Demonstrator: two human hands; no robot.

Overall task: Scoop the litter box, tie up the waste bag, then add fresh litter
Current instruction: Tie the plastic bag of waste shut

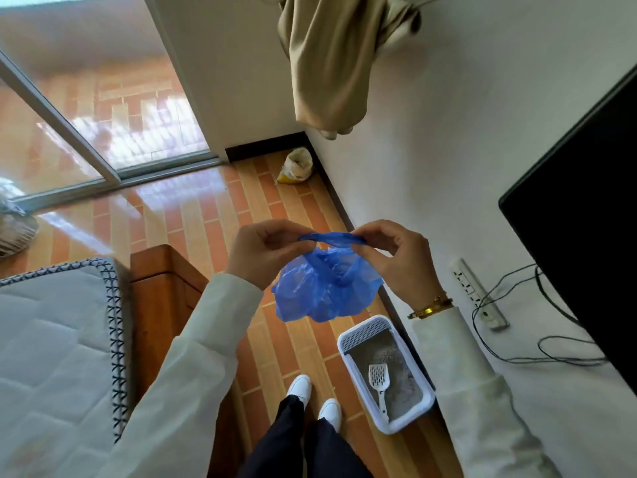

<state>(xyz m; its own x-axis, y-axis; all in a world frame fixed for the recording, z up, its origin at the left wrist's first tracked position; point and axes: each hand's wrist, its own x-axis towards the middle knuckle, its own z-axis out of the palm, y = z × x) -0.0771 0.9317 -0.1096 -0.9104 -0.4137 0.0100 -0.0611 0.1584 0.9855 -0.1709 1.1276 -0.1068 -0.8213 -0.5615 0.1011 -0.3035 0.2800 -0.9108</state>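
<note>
A blue plastic waste bag [324,288] hangs in the air at chest height. My left hand [262,250] and my right hand [396,257] each pinch one end of its twisted handles, stretched between them. Below on the floor stands a white litter box [425,405] against the wall, holding grey litter. A white slotted scoop [379,377] lies inside it, handle toward me. A yellow-and-white litter sack [297,166] sits open in the far corner.
A mattress [51,339] on a wooden bed frame [162,288] lies at the left. A dark screen [586,219] and a power strip [479,293] with cables line the right wall. A sliding glass door [103,132] is ahead. My white shoes [300,388] stand on the tiled floor.
</note>
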